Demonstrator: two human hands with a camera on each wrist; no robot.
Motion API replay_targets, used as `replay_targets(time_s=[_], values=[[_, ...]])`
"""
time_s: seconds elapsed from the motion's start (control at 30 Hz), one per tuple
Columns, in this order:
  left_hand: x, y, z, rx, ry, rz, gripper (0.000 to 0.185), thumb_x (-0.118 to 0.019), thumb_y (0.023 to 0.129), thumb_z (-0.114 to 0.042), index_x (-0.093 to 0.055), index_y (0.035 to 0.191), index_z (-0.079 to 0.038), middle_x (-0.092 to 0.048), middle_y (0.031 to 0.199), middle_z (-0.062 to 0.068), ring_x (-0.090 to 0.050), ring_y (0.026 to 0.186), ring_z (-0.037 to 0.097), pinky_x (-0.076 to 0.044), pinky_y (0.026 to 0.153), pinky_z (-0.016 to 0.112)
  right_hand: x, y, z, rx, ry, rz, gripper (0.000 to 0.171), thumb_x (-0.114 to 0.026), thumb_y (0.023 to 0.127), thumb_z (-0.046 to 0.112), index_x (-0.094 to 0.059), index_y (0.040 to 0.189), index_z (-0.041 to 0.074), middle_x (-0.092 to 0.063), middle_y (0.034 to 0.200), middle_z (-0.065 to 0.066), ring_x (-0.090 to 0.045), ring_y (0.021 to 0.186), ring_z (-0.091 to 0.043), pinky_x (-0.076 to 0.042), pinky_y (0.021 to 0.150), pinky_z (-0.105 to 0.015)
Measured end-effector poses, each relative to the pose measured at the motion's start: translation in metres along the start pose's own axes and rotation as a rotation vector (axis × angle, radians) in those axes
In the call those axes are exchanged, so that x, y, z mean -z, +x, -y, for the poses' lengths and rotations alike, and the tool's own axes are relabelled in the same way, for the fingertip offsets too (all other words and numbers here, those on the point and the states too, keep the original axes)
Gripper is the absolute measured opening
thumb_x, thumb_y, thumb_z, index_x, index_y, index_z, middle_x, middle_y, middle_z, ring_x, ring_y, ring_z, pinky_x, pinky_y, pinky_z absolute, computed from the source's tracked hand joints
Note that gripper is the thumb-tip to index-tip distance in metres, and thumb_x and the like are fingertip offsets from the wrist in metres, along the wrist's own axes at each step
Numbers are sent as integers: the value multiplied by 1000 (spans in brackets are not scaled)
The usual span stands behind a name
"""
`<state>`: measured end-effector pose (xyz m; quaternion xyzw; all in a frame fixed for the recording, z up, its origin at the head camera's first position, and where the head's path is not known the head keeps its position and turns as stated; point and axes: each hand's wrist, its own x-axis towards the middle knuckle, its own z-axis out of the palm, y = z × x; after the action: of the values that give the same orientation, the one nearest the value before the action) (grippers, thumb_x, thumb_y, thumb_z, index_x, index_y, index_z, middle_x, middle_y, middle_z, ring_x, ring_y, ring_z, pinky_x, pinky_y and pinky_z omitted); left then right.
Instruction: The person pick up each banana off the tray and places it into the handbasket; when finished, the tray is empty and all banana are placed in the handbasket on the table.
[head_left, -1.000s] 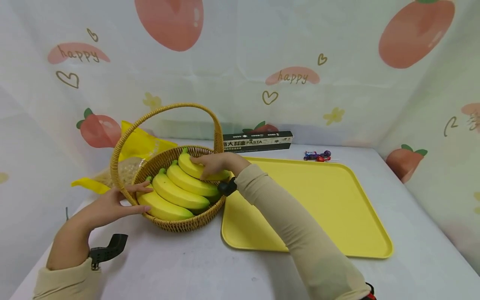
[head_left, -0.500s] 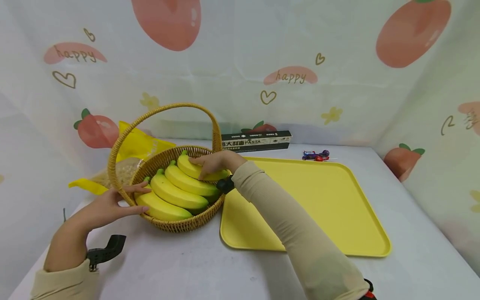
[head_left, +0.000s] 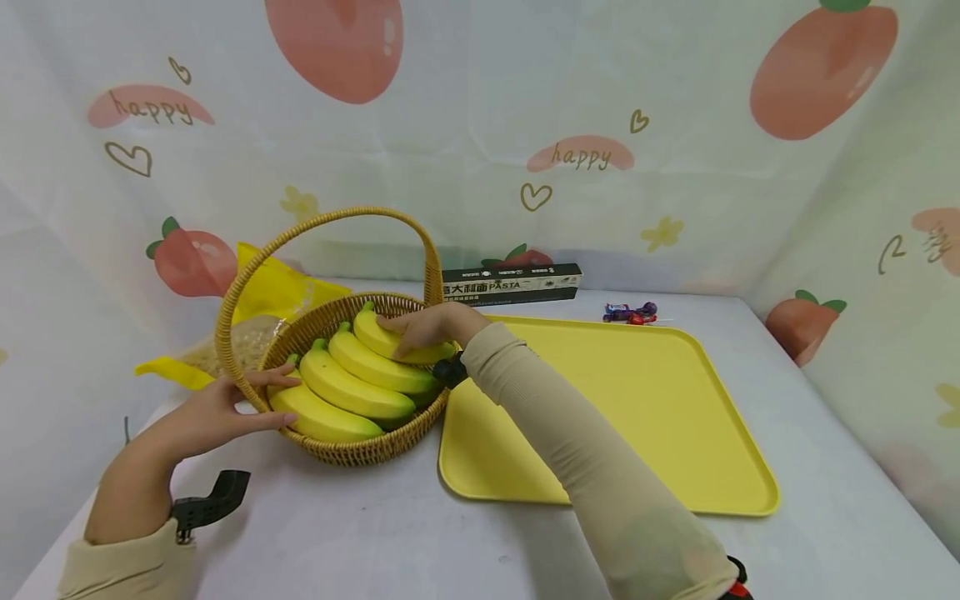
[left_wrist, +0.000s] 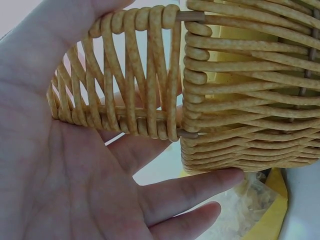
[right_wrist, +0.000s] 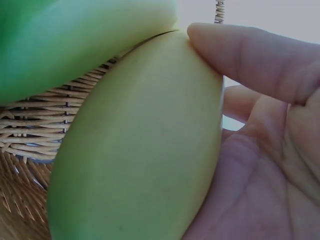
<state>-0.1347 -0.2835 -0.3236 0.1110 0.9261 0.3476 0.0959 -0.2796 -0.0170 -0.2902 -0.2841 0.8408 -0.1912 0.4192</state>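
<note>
Four bananas are seen in the basket [head_left: 360,450] on the worktop [head_left: 375,533]. Rearmost banana [head_left: 375,337] is gripped by right hand [head_left: 423,327], fingers curled over it w/ thumb underneath. Basket's left rim is touched by left hand [head_left: 217,408], fingers straight, nothing grasped. Yellow tray [head_left: 652,417] lies just beside basket, right side.

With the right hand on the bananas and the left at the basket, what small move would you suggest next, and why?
Probably lift the bananas up and right toward the yellow tray. The right hand already has its grip on the rear banana, and the left hand steadies the basket rim, beside the tray.
</note>
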Motion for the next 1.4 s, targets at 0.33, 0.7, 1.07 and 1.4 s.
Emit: replay_targets(time_s=[0.33, 0.7, 1.07, 1.4], values=[[0, -2, -1, 0, -5, -3, 54, -69, 83, -35, -54, 131, -13, -35, 148, 15, -39, 124, 44, -38, 90, 63, -1, 0, 2, -5, 4, 5, 69, -45, 98, 26, 2, 149, 34, 7, 158, 6, 6, 145, -11, -6, 118, -33], [0, -2, -1, 2, -2, -7, 54, -69, 83, -35, -55, 130, -15, -35, 148, 15, -40, 124, 43, -38, 89, 62, -8, 4, -5, -11, 28, 10, 70, -41, 99, 31, 10, 147, 38, 11, 157, 5, 8, 144, -11, -5, 118, -36], [-1, -5, -2, -17, -9, -15, 53, -70, 83, -33, -55, 130, -14, -35, 148, 16, -40, 124, 44, -38, 90, 62, -5, 0, -4, 3, 10, 29, 72, -40, 99, 34, 15, 146, 34, 14, 157, 4, 7, 145, -12, -8, 118, -35], [5, -8, -4, 17, 17, -8, 76, -67, 84, -35, -29, 147, -16, -30, 147, 25, -37, 124, 48, -38, 87, 66, 3, -32, -16, 118, 7, -53, 69, -38, 100, 37, 11, 148, 29, 13, 157, 7, 8, 145, -12, -8, 118, -36]])
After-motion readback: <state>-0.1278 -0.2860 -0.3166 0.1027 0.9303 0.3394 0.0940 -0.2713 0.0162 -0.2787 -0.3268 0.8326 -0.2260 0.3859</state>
